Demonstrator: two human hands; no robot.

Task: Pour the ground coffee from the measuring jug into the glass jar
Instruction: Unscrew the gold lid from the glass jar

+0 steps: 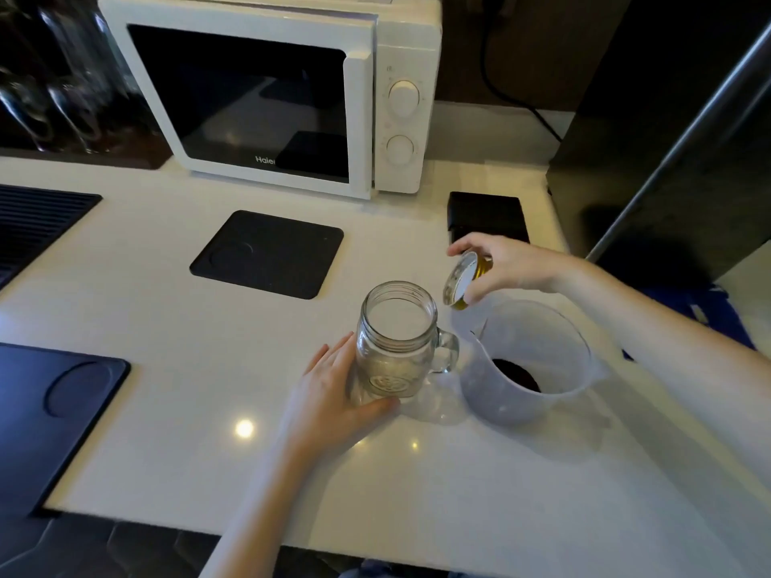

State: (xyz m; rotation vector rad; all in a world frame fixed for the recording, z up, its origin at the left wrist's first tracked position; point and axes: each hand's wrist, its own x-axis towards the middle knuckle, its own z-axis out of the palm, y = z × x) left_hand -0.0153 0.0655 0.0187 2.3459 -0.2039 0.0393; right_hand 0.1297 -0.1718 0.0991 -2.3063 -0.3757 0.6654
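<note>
A clear glass jar (396,327) with a side handle stands upright and uncovered on the white counter (167,410), with nothing inside it. My left hand (333,394) is wrapped around its lower left side. Just right of it stands a translucent plastic measuring jug (525,360) with dark ground coffee (517,375) at its bottom. My right hand (509,264) holds the jar's gold lid (463,281) tilted in the air, above and between the jar and the jug.
A white microwave (271,98) stands at the back. A black square mat (269,254) lies left of the jar, another dark mat (54,415) at the left edge. A small black box (486,216) sits behind my right hand. A dark cabinet (667,160) rises at the right.
</note>
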